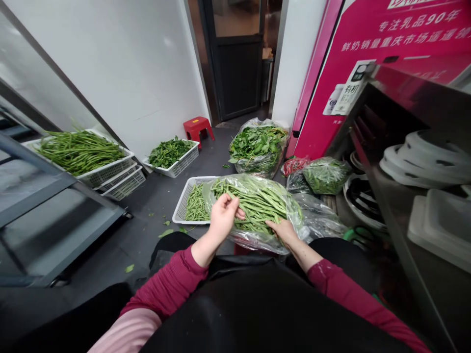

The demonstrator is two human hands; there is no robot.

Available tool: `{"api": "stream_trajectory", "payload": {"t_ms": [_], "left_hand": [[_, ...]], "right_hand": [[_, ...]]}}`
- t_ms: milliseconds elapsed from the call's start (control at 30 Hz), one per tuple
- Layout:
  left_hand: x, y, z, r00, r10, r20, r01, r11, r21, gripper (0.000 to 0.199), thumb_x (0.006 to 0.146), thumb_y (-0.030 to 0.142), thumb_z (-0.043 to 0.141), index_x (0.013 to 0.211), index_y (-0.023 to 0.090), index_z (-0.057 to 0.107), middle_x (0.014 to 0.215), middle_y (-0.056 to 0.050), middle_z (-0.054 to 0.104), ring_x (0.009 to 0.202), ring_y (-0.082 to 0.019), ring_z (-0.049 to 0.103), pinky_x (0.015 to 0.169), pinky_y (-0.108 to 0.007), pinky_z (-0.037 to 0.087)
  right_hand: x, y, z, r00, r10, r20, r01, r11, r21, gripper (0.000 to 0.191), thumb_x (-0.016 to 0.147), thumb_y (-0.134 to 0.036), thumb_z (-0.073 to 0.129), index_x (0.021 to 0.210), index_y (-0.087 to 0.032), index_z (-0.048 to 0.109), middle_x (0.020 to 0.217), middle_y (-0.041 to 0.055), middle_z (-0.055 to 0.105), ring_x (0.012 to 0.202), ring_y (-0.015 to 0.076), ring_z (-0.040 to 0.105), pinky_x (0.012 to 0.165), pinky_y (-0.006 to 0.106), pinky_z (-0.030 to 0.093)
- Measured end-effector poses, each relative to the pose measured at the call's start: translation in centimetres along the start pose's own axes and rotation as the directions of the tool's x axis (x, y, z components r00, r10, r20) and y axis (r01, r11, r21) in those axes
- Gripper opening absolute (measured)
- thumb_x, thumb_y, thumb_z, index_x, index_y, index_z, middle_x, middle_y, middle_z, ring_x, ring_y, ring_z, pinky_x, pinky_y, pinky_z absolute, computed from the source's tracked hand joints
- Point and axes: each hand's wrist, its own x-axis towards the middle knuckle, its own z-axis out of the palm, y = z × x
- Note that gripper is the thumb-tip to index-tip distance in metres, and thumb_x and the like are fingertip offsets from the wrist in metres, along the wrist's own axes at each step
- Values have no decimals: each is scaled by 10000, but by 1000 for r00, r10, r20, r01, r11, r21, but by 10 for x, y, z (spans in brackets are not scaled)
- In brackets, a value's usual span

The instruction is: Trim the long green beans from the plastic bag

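Long green beans [257, 201] lie in an open clear plastic bag [294, 208] in front of me. My left hand [224, 213] is over the left part of the beans, its fingers curled together; what they hold, if anything, is too small to tell. At the lower right of the pile my right hand [282, 231] pinches at the beans, thumb and fingers closed on them beside the bag's edge. Left of the bag, partly under it, a white basket [179, 208] holds short bean pieces [196, 203].
Leafy greens fill a bag [259, 142] ahead and a basket [182, 164] beside a red stool [197, 128]. Stacked baskets [123, 184] and a grey cart [66, 186] stand left. A metal shelf [412, 215] with white containers is close on the right.
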Motion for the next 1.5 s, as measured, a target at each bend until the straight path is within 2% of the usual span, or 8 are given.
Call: {"api": "stream_trajectory", "payload": {"t_ms": [100,233,433,733,1100,1233,1367,1500], "left_hand": [[21,-15,-8,989,-148,-25,142,974,-178,314,680,432,578,703,153,437,473,32,530,417,-89,525,443,-217,470],[32,-44,-10,963,-270,-19,253,923,-289,321,642,398,623,668,139,435,485,36,519,428,-69,524,447,-195,479],[32,-65,-6,932,-362,-33,338,896,-287,306,625,360,637,627,140,425,451,50,491,400,-63,504,416,-186,460],[-23,-26,15,989,-91,115,93,996,-9,239,698,380,578,722,161,483,468,35,549,417,-99,535,451,-215,458],[2,-74,13,880,-400,257,461,849,-257,298,616,361,660,705,137,485,464,54,495,380,-47,459,388,-152,380],[-1,-71,11,916,-367,164,393,904,-169,267,646,380,625,708,139,526,493,40,509,374,-46,431,384,-168,369],[-18,-45,18,980,-17,200,-22,982,189,223,698,371,580,668,150,597,585,-13,578,553,-100,543,545,-216,447],[-32,-41,27,945,26,325,-141,931,335,290,781,379,469,719,139,619,647,-22,589,511,-87,526,496,-206,429]], "right_hand": [[-12,-10,4,963,52,263,-92,986,141,222,582,-309,687,637,-165,527,402,-70,468,317,55,378,318,173,273],[-29,-26,8,756,123,643,-339,914,224,260,638,-350,656,753,-128,583,632,4,578,427,62,457,400,191,349],[-47,-32,9,593,198,781,-487,860,153,225,684,-311,622,740,-98,581,565,-16,510,404,38,402,390,170,305],[-20,-21,12,904,269,331,-412,753,513,191,740,-240,558,601,-158,456,447,-53,451,340,36,374,350,153,326],[-56,-32,9,600,256,758,-610,760,226,154,689,-254,611,775,-142,549,579,-21,566,423,84,501,479,252,462],[-54,-29,11,696,263,668,-565,775,283,107,678,-209,615,694,-142,533,534,-42,525,379,54,441,432,209,422],[-38,-17,10,851,311,424,-467,816,339,149,726,-204,559,605,-149,491,449,-38,487,354,73,440,408,220,412],[-34,-9,4,814,336,473,-515,794,322,122,760,-259,543,716,-145,536,526,-7,558,449,104,527,512,268,466]]}}
